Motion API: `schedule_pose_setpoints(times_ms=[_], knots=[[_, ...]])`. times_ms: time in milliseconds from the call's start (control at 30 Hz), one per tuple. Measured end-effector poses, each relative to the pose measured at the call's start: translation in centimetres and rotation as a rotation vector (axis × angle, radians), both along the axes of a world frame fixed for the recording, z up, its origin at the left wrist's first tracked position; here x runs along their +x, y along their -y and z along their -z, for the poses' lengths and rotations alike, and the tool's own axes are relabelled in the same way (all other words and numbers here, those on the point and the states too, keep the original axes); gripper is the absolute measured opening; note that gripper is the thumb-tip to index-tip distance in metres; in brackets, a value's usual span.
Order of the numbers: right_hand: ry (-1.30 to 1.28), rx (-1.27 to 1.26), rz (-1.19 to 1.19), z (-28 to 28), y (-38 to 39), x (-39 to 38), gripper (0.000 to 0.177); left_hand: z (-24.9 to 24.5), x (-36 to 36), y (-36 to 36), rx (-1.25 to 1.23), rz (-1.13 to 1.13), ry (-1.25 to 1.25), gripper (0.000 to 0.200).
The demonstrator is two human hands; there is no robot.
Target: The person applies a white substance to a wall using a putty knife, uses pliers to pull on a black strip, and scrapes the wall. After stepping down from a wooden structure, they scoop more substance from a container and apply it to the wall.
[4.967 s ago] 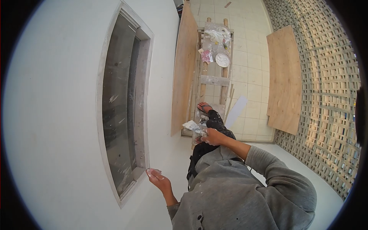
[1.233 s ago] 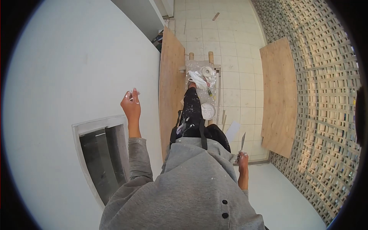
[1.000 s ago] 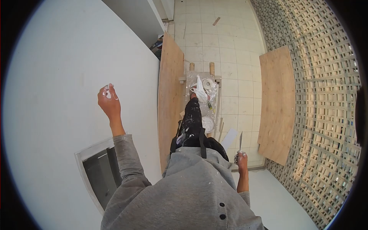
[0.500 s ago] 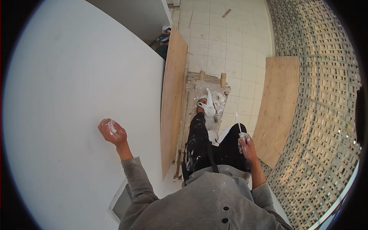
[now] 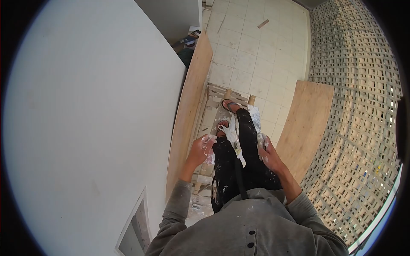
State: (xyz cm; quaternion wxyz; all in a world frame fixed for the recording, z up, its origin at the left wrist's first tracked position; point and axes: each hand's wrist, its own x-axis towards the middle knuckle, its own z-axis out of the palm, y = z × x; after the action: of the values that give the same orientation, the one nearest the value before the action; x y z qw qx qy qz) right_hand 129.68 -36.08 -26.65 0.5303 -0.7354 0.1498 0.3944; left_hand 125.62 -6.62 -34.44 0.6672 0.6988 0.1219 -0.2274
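Knife blade (image 5: 255,117) is showing smeared metal; wall (image 5: 98,106) is looking smooth/matt; RH wd bd (image 5: 306,123) is showing matt grain; bag (image 5: 231,131) is looking plastic.

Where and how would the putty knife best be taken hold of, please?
I would grip the putty knife by its handle, coming from the body side, as the right hand does: its broad, white-smeared blade points away from the body, with the handle end nearer.

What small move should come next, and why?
Probably ease the right hand slightly outward: its flat, white-smeared scraper appears right beside the black, white-spotted trouser leg, though the true gap can't be judged from this view.
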Motion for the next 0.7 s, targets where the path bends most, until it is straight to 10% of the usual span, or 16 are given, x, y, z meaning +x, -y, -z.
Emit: schedule_pose_setpoints(times_ms=[167,267,467,600,667,700], knots=[[0.123,0.257,-0.270,9.0,-7.5,4.1,0.061,4.2,4.0,5.6,-0.442,-0.251,-0.278,0.047],[0.210,0.232,-0.425,16.2,-10.0,3.9,0.064,9.1,6.0,4.5,-0.298,-0.273,-0.299,0.037],[0.059,0.310,-0.635,23.6,-10.3,10.8,0.047,16.3,6.7,-2.5,0.094,-0.303,-0.168,0.024],[0.000,0.133,-0.554,34.6,-6.9,13.6,0.036,13.7,10.0,-7.1,0.898,-0.143,0.031,0.018],[0.825,-0.051,-0.543,43.6,-4.6,12.8,0.033,12.5,11.3,-8.6,0.950,-0.331,-0.022,0.020],[0.497,0.012,-0.495,44.5,-4.1,13.9,0.031,12.8,11.4,-10.0,1.090,-0.302,0.174,0.021]])
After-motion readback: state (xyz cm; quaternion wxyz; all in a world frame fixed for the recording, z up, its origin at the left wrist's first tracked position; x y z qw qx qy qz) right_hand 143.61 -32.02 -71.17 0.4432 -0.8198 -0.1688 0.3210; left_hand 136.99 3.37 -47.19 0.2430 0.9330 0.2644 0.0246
